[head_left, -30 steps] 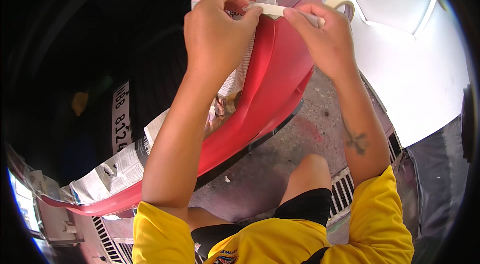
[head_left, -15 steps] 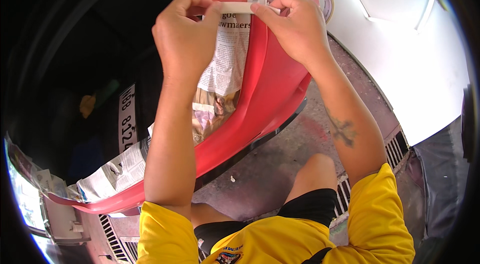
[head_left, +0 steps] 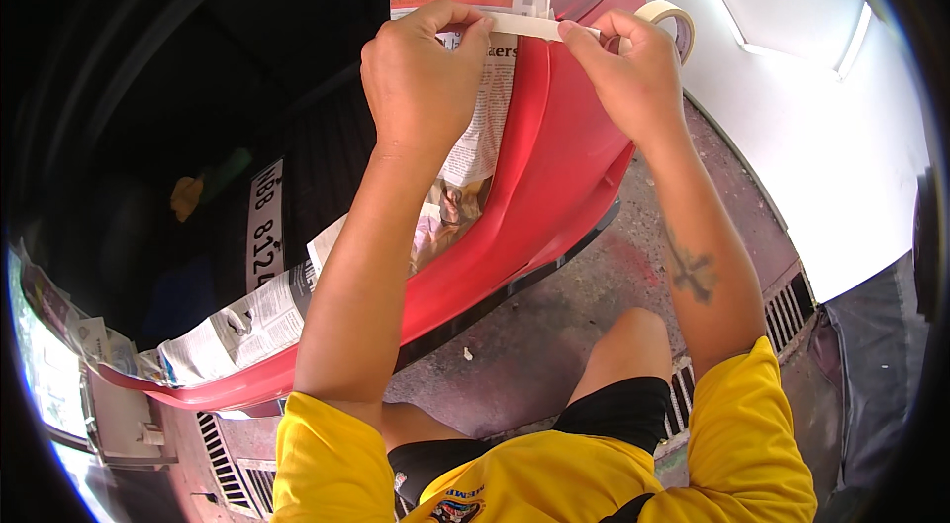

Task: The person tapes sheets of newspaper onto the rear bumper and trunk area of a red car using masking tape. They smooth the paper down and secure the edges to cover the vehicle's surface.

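Observation:
A short strip of cream masking tape [head_left: 526, 26] stretches between my two hands, just above the newspaper [head_left: 483, 117] on the car. Thumb and fingers of my left hand [head_left: 424, 78] pinch its left end. My right hand [head_left: 633, 68] pinches the other end, and the roll of masking tape [head_left: 683, 26] sits behind those fingers. Beneath the strip, newspaper meets the edge of the red body panel [head_left: 554, 147]. Whether the strip touches the paper I cannot tell.
More newspaper [head_left: 247, 325] lines the red edge at the lower left, beside the dark car opening with a number plate [head_left: 263, 226]. Floor grates [head_left: 787, 310] lie at right and lower left. A white panel wall [head_left: 831, 177] stands on the right.
Both hands, with the tape strip between them, have shifted a little to the right and lower in the picture. The car has also shifted slightly right in view.

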The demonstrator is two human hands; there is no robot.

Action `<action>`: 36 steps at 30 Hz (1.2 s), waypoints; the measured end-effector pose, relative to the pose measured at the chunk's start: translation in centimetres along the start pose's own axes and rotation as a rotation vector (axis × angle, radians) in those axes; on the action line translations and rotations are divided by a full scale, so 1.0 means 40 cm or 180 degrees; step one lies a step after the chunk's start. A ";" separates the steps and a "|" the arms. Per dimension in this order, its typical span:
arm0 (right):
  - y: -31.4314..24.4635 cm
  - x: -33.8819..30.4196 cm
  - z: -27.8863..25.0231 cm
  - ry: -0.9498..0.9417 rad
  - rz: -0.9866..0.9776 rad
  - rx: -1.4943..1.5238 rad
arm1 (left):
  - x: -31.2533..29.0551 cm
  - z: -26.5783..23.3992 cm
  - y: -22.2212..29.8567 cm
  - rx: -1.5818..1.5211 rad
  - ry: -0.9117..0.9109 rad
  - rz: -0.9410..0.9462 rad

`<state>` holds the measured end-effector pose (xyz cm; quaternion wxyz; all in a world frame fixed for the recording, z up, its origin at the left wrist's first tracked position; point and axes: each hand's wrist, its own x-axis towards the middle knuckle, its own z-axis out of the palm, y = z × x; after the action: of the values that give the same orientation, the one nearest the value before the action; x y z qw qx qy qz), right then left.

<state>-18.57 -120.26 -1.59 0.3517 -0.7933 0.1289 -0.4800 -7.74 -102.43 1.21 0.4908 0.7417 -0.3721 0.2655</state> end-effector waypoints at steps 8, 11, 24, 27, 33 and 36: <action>-0.002 -0.011 -0.009 0.0205 -0.0031 -0.0049 | 0.004 0.024 -0.007 0.0530 0.0315 0.0258; 0.003 -0.016 -0.006 0.0213 0.0032 -0.0149 | 0.011 0.027 0.016 0.0438 0.0131 0.0099; -0.006 -0.016 0.011 0.0239 -0.0152 -0.0160 | 0.011 0.063 0.007 0.0533 0.0342 0.0137; -0.011 -0.016 0.023 0.0237 -0.0223 -0.0123 | 0.003 0.074 -0.011 0.0710 0.0523 0.0400; -0.009 -0.015 0.029 0.0247 -0.0429 -0.0406 | -0.004 0.107 -0.031 0.0610 0.0653 0.0476; -0.007 -0.018 0.043 0.0287 -0.0534 -0.0359 | -0.006 0.117 -0.029 0.0648 0.0685 0.0457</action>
<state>-17.52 -118.93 -2.37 0.2588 -0.7974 0.1045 -0.5350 -6.80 -106.40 -1.36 0.4299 0.7264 -0.3407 0.4141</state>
